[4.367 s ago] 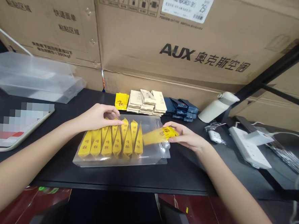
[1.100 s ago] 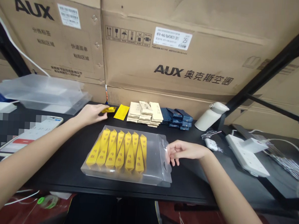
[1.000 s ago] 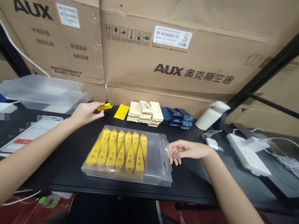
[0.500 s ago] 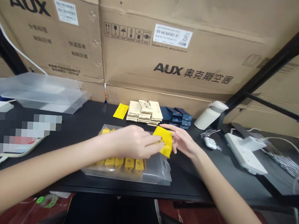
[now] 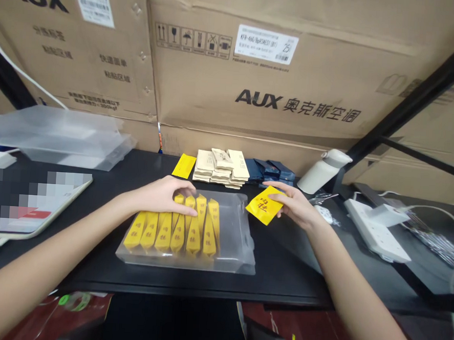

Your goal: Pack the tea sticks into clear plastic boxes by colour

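Since the frame before, the left hand [image 5: 168,194] had let go of one yellow packet [image 5: 263,207] and moved back over the clear box [image 5: 234,227], where it hung half curled, thumb and fingers apart, with nothing visibly gripped. The right hand [image 5: 294,205] pinched that packet just beside the box's right end. Upright yellow packets [image 5: 193,235] filled the box's left part. Behind it on the black tabletop [image 5: 285,276] lay a flat yellow packet [image 5: 184,166], stacked beige packets [image 5: 219,170] and dark blue packets [image 5: 276,171], backed by cardboard cartons [image 5: 200,96].
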The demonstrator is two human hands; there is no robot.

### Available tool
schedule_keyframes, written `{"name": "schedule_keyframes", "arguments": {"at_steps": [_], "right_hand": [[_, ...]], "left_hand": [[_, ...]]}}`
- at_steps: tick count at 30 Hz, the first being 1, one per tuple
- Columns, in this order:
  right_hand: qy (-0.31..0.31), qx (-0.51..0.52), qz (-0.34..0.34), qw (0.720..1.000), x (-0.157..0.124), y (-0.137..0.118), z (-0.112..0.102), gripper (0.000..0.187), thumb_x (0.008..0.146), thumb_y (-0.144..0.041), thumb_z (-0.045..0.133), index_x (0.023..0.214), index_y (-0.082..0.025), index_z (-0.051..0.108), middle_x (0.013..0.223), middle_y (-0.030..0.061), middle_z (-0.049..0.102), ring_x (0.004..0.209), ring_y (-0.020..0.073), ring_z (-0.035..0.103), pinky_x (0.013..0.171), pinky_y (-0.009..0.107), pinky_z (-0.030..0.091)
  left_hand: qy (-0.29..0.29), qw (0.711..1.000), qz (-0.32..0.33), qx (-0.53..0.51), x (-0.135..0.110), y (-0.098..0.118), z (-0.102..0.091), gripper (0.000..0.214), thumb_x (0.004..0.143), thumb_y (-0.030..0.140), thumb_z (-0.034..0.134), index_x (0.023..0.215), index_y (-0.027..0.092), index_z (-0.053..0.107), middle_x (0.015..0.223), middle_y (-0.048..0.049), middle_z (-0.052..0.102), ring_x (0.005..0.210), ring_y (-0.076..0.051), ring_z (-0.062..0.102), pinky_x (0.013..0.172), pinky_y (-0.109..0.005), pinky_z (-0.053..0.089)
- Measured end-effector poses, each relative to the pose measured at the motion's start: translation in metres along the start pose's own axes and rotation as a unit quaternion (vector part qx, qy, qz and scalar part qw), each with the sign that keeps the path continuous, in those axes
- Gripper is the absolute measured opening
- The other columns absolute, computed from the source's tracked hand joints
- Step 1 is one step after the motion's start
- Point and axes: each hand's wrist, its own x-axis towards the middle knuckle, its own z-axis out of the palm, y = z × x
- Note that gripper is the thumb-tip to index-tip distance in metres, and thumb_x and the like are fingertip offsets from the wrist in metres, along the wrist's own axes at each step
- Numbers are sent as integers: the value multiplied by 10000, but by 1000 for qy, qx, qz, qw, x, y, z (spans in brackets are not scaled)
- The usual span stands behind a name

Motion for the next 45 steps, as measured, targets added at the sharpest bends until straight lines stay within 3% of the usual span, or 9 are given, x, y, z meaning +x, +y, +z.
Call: {"name": "schedule_keyframes", "arguments": {"at_steps": [3,8,13,19,24,31,36,40,45], "right_hand": [[-30,-40,2,999,0,5,2,511,705,-289,774,1185,-170,648,824,38,675,535,98,601,356,164,454],[-81,-40,-8,996,-2,10,15,558,738,-303,780,1253,-197,595,882,43,704,638,124,658,446,177,516],[-104,6,-19,994,-9,9,35,278,732,-293,803,922,-159,651,858,35,716,708,125,686,598,215,568],[-188,91,5,978,-12,15,59,194,727,-236,797,831,-165,649,808,-5,696,742,100,675,747,237,555],[-218,-9,-69,974,-17,22,79,152,810,-269,730,905,-153,699,937,54,735,844,142,695,809,276,553],[-200,-49,-134,969,-20,31,91,601,722,-264,806,1288,-237,606,1324,83,637,1196,262,626,998,406,537],[-176,-68,-177,966,-18,39,90,635,667,-228,846,1266,-224,636,1295,88,656,1149,274,656,1017,429,533],[-169,-82,-156,970,-18,37,83,650,631,-235,871,1244,-209,655,1237,95,689,1123,291,670,1025,464,527],[-207,-59,-147,965,-20,25,76,672,649,-227,860,1277,-234,621,1385,97,587,1251,286,586,1104,484,446]], "left_hand": [[32,999,-12,-11,-3,-8,-2,561,677,601,727,1068,199,694,1039,-81,735,935,-254,686,789,-329,536],[34,999,-16,-11,-6,-13,-4,536,693,591,727,1077,219,683,1089,-68,734,1003,-253,680,833,-328,534],[39,998,-40,-4,-7,-14,-5,578,682,609,728,1096,209,673,1094,-63,738,1011,-255,683,851,-328,530],[32,999,-40,5,-8,-13,-5,588,694,622,715,1122,221,672,1119,-54,734,1024,-261,680,888,-343,516],[37,998,-51,15,-8,-11,-4,635,681,646,708,1151,220,679,1145,-64,726,1040,-279,675,897,-354,515],[12,999,-44,23,-9,-3,-3,648,697,680,672,1150,216,676,1151,-50,720,1035,-261,663,903,-343,500],[6,999,-47,27,-10,3,-2,663,699,698,663,1152,214,673,1155,-55,716,1033,-259,660,908,-343,495],[9,999,-40,30,-12,3,-1,657,713,697,656,1165,219,665,1155,-49,715,1040,-250,659,912,-341,495],[16,999,-33,26,-11,-2,0,649,724,687,656,1178,224,657,1152,-43,718,1031,-244,664,898,-334,503]]}}
